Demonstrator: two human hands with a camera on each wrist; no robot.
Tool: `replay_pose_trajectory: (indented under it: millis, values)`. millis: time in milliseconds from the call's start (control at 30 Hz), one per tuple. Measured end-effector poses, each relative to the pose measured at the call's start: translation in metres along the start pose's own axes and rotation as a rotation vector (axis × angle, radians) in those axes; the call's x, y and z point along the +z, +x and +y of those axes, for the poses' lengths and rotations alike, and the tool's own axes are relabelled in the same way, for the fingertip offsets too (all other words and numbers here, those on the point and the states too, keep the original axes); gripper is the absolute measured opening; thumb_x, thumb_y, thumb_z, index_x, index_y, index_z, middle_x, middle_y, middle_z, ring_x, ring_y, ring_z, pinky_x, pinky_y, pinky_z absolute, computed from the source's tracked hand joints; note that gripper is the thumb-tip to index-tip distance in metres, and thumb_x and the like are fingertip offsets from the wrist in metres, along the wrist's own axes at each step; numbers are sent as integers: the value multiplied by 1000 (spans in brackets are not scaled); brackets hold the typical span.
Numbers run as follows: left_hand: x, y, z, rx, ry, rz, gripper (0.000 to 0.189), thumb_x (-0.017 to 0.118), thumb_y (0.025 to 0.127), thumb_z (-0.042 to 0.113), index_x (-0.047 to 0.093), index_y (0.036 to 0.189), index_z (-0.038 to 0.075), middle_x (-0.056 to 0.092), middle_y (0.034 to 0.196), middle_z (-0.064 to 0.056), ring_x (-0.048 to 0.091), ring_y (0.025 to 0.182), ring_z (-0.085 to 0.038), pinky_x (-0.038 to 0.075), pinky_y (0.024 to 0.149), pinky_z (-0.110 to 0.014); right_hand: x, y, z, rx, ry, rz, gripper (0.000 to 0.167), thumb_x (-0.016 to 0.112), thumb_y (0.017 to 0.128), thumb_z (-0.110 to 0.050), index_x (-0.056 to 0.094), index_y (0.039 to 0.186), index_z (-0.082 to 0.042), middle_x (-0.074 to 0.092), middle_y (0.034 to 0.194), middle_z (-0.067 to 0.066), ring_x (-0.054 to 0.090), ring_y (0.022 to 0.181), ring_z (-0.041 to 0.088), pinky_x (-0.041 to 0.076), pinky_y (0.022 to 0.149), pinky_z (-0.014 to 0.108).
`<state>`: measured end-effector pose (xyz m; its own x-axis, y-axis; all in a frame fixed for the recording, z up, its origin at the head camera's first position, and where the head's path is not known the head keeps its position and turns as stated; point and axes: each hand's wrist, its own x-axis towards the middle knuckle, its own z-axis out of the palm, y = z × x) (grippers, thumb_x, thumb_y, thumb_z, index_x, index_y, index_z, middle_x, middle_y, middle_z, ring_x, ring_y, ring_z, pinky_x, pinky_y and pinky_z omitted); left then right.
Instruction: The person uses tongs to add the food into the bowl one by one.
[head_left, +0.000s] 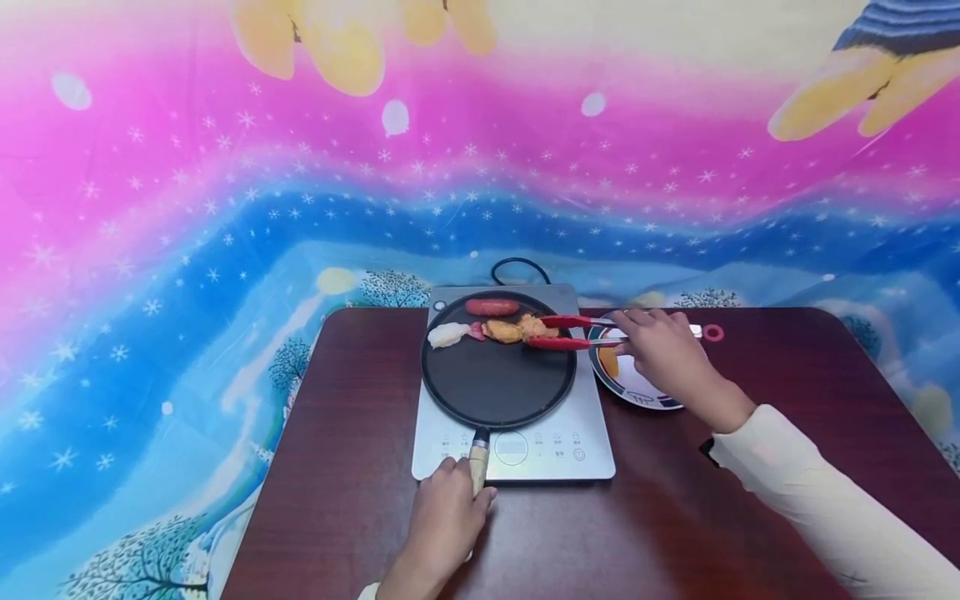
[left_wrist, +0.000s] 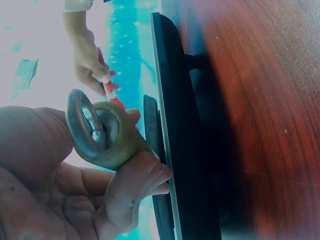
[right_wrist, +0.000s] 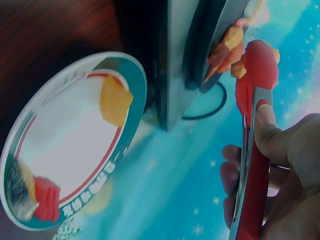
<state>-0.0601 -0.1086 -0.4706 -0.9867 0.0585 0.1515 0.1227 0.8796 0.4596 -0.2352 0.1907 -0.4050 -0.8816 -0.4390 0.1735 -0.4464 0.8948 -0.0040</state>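
Observation:
My left hand (head_left: 444,517) grips the handle (left_wrist: 131,145) of a round, flat black frying pan (head_left: 495,387). In my right hand (head_left: 667,354) is a pair of red-tipped tongs (right_wrist: 260,70). Between the tong tips, over the pan's right side, sits a golden crumbly piece of fried food (head_left: 534,324). Along the back of the pan lie a reddish sausage (head_left: 491,307), a white peeled shrimp (head_left: 448,335) with a pink tail, and a browned piece of food (head_left: 502,332) resembling a chicken wing.
Under the pan is a silver induction cooker (head_left: 596,450) with a black cord (head_left: 519,260) behind it. Right of it, a rimmed plate (right_wrist: 135,90) carries a yellow-orange piece (right_wrist: 114,101), a red piece (right_wrist: 47,199) and a dark-skinned piece (right_wrist: 21,190). The brown table (head_left: 345,417) meets a patterned cloth backdrop.

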Motion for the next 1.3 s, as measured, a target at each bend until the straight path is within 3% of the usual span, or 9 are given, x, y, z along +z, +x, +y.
replay_pose_trajectory:
  millis: [133,367,600,833,1067,1300]
  values:
    - [0,0,-1,9,2,13,34,88,77,23,71,90,-3,57,71,-5,59,59,-22,49,56,-37,4,4,-14,-22,13,-10,53,80,88,-12,62,136,-1,69,129,21,64,107,42,47,88,63]
    - [1,-1,-1,6,0,19,33,88,77,23,71,90,-2,56,71,-4,59,59,-23,48,56,-37,10,10,-34,-47,33,-7,59,83,85,-11,61,139,-2,68,131,20,63,116,42,44,100,67]
    - [1,-1,-1,-6,3,1,34,87,78,23,71,92,-3,56,72,-4,58,60,-22,48,58,-38,17,14,-46,-44,86,-23,56,79,90,-20,61,140,-3,68,131,18,63,113,40,45,96,60]
    - [1,-1,0,-9,6,2,33,87,78,24,72,92,-2,56,72,-4,59,60,-22,49,58,-38,24,22,-56,-67,66,-7,55,79,88,-10,60,140,-4,68,131,16,63,110,39,46,89,56]
    - [1,-1,1,-13,10,-2,36,87,78,24,72,95,-4,58,73,-5,60,61,-23,50,60,-39,28,30,-69,-36,49,-66,58,80,88,-13,60,142,-8,67,133,15,63,110,36,45,88,51]
    - [0,0,1,-13,12,-1,33,87,78,24,71,91,-2,55,71,-4,59,60,-22,49,59,-37,35,33,-75,-59,36,-61,61,83,85,-13,60,141,-8,69,131,14,63,110,35,48,90,53]
